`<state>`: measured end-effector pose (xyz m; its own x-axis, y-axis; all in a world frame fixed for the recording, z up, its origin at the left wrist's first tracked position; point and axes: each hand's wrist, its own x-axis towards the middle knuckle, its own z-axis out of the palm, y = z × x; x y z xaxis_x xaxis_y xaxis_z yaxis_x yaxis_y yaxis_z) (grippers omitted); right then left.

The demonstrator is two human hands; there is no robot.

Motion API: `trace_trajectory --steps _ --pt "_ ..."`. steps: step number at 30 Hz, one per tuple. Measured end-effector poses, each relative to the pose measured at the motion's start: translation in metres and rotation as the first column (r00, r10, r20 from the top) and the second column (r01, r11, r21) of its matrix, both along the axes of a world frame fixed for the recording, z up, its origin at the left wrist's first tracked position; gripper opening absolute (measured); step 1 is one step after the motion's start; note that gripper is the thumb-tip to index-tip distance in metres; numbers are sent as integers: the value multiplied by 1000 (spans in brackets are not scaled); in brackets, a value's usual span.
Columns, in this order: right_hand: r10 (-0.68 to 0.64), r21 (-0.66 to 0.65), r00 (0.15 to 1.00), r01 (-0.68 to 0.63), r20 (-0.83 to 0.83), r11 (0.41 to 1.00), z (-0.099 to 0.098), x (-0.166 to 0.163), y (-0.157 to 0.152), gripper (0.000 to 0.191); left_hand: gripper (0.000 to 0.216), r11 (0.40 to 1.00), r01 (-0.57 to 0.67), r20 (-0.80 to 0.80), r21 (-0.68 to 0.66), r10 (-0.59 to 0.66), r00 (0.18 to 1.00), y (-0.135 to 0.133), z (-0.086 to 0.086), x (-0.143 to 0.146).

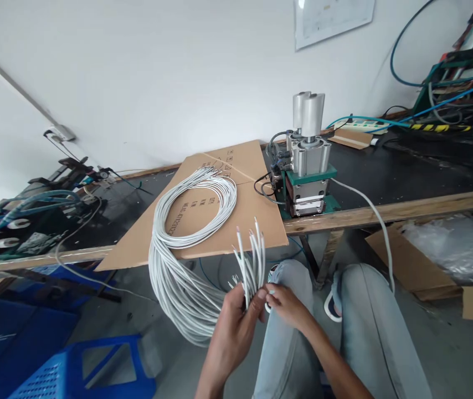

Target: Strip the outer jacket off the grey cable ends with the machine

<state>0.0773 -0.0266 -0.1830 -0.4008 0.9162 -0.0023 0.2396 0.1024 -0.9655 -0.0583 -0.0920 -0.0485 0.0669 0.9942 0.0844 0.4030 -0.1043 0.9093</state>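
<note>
My left hand (231, 327) is closed round a bunch of thin white cables (250, 260), whose ends stick up above my fingers. My right hand (287, 305) pinches the same bunch from the right side, just above my knee. The cables run down and left in a long loop (178, 288), then up onto a flat cardboard sheet (236, 221) on the workbench, where they lie coiled. A small pneumatic press machine (308, 166) with a green base stands on the bench just right of the cardboard.
The wooden bench edge (406, 210) runs across the view. A blue plastic crate (78, 371) sits on the floor at lower left. Cardboard boxes with plastic wrap (440, 249) lie at right. Hoses and machinery (456, 83) crowd the far right and left.
</note>
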Motion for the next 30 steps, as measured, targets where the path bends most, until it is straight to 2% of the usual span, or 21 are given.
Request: trace_trajectory --steps 3,6,8,10,12,15,17,21,25,28,30 --pt "9 -27 993 -12 -115 1000 26 32 -12 35 31 999 7 32 -48 -6 999 2 -9 6" --pt "-72 -12 966 71 -249 997 68 52 -25 41 28 997 17 33 -73 -15 999 5 -13 11" --pt "-88 12 910 101 -405 995 94 55 -31 35 29 997 31 20 -66 -30 999 7 -13 13" --pt "-136 39 896 167 -422 985 113 50 -34 29 32 996 58 21 -64 -57 998 9 -12 13" --pt "-162 45 897 198 -412 979 122 44 -33 30 34 994 84 37 -66 -82 996 9 -12 14" --pt "-113 2 887 127 -448 992 125 38 -31 33 36 993 105 97 -54 -99 990 9 -11 16" --pt "-123 -8 887 133 -446 991 123 36 -31 34 38 997 74 145 -11 -72 987 9 -9 19" --pt "-188 17 898 212 -397 977 116 37 -36 36 39 988 -139 214 65 122 969 9 -8 24" --pt "-166 -29 919 167 -357 986 107 38 -48 37 47 956 -293 304 17 274 913 12 -6 25" --pt "-69 -29 948 63 -310 998 102 38 -56 41 50 967 -248 329 -60 254 910 13 2 25" --pt "-10 35 957 21 -290 999 99 37 -59 44 50 980 -175 330 -91 195 924 14 9 23"
